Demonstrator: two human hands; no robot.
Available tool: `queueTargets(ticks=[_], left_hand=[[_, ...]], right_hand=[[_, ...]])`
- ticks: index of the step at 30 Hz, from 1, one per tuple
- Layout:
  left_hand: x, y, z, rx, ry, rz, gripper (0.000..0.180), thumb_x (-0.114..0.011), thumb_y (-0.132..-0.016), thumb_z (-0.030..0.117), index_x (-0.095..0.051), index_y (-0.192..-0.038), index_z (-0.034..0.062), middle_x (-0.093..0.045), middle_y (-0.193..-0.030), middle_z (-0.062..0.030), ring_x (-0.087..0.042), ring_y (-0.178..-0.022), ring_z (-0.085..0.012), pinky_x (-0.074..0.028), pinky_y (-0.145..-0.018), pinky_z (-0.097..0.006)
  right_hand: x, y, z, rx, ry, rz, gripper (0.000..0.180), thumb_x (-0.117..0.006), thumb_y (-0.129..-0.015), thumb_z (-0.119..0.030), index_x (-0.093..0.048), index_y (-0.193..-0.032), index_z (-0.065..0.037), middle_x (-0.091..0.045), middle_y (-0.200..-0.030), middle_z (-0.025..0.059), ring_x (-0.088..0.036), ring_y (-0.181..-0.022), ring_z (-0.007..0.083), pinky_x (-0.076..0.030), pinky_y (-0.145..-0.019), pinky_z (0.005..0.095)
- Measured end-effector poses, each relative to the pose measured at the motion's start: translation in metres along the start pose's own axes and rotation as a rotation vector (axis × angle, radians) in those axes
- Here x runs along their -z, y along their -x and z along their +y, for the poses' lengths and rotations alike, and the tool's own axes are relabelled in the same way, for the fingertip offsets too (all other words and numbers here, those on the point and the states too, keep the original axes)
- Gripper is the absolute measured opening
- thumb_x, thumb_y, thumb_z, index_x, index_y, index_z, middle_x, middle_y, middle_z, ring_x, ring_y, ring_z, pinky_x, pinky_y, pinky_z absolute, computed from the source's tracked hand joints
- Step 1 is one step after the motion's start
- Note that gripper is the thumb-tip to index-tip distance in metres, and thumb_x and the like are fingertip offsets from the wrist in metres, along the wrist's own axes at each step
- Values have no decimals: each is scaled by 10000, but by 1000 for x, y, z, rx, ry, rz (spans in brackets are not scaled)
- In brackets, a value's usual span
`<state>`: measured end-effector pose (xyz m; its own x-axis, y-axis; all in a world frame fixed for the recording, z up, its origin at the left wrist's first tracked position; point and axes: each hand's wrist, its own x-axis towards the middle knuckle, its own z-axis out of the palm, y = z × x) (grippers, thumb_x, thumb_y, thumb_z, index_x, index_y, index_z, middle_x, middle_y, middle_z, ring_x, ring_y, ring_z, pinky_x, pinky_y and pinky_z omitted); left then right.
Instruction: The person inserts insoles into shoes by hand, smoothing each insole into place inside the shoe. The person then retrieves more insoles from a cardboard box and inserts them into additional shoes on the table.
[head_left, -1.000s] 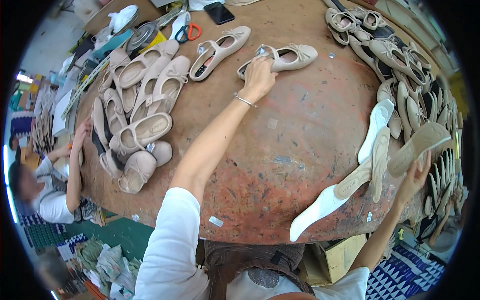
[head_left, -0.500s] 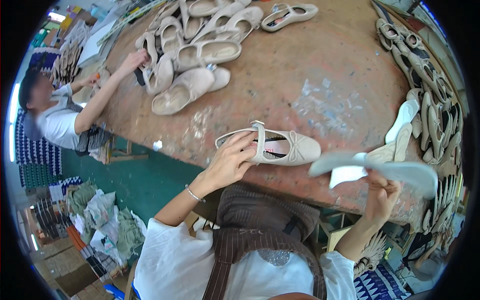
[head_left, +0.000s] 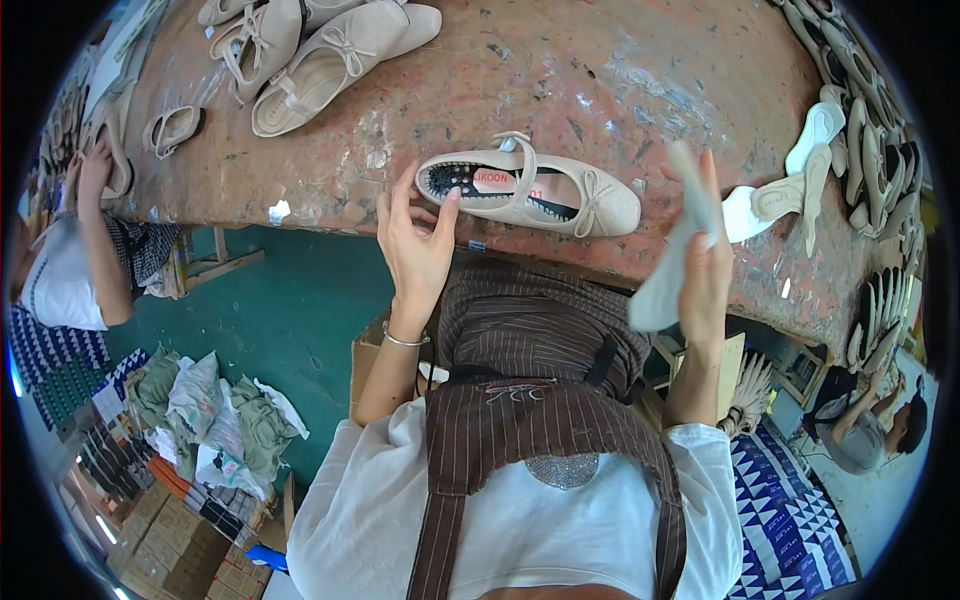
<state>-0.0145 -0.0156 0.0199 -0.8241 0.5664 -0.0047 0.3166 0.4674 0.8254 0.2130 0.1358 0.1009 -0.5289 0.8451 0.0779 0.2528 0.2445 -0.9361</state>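
1. Inside the beige strap shoe [head_left: 525, 206], red letters and numbers stand on the pale lining [head_left: 489, 180].
2. The tan insole [head_left: 778, 200] on the bench [head_left: 560, 95] has small print, too tiny to read.
3. The brown striped apron [head_left: 555, 428] has loopy pale marks that can't be read.

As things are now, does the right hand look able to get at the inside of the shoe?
Probably yes. The beige shoe lies close to the right hand, its inside facing up. However, the strap crosses over it, and the hand holds a pale insole.
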Motion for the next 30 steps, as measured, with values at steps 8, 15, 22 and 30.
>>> queueTargets(ticks=[8, 15, 22, 30], left_hand=[[-2, -13, -10, -70, 124, -123, 582, -762, -786, 72, -561, -1324, -18, -522, -972, -85, -590, -690, -118, -537, -590, -250], [0, -25, -16, -97, 217, -252, 564, -742, -783, -14, -562, -1316, -43, -482, -968, -32, -557, -820, -80, -528, -609, -192], [-3, -35, -27, -36, 382, -212, 454, -823, -761, 72, -640, -1154, -63, -548, -924, -64, -571, -671, -81, -510, -534, -197], [-12, -42, -37, -45, 298, -106, 394, -868, -692, 112, -698, -1023, -20, -610, -774, -56, -541, -577, -84, -431, -493, -223]], right_hand=[[-51, -2, 26, 421, 785, -192, 389, -648, -720, 1, -720, -1095, -74, -613, -1182, 101, -541, -1004, 295, -439, -894, 428], [-107, -31, 45, 336, 377, -278, 207, -671, -681, 29, -754, -862, -26, -682, -1022, 119, -639, -974, 290, -510, -845, 404], [-135, -45, 46, 327, 335, -343, 244, -693, -723, 31, -771, -932, -68, -709, -910, 96, -683, -883, 254, -546, -772, 353], [-147, -44, 47, 351, 321, -309, 182, -690, -761, 2, -757, -921, -54, -712, -921, 88, -674, -875, 259, -536, -800, 376]])
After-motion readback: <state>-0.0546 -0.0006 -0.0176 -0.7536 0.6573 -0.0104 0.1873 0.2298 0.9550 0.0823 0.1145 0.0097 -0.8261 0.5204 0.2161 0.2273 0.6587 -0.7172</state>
